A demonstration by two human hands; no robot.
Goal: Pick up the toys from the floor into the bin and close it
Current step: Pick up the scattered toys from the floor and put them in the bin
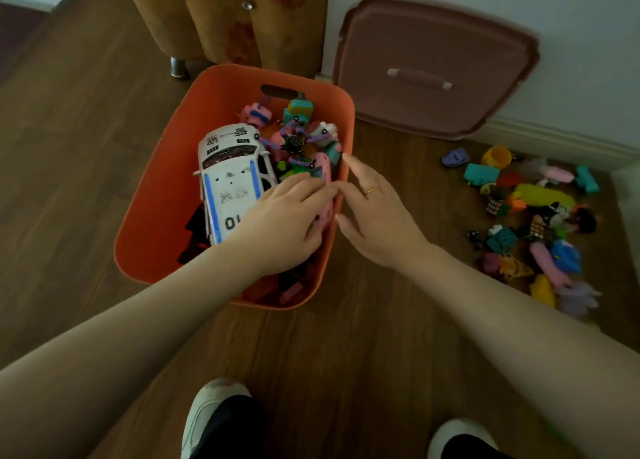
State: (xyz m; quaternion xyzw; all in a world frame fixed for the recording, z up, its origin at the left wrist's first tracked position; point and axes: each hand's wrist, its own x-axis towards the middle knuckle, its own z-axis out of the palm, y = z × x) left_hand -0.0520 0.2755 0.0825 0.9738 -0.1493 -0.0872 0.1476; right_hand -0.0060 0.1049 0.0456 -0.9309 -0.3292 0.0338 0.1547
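An orange bin (162, 195) stands open on the wood floor (69, 154), partly filled: one white toy police car (230, 181) with blue stripes lies lengthwise along its left half, a purple-armed spinner toy (294, 143) sits on a jumble of small pink, teal and dark pieces too tangled to count. The person's left hand (280, 223) reaches inside, palm down with fingers loosely spread over a pink toy (323, 195) against the right wall; whether it grips that toy cannot be told. The right hand (377, 216), wearing one gold ring, hovers open and empty just outside the bin's right rim, fingertips almost meeting the left's.

By the look of it the job is roughly half done. One pile of loose toys (530, 223) lies on the floor well to the right, likely upward of a dozen pieces, among them a yellow cup (497, 157), a teal block (481, 173) and a puzzle cube (493, 207); blur prevents an exact tally. One brownish-pink lid (433, 43) with a single handle leans against the white wall (588, 60) behind the bin, so closing is yet to come. One upholstered cabinet (221, 19) stands beyond.
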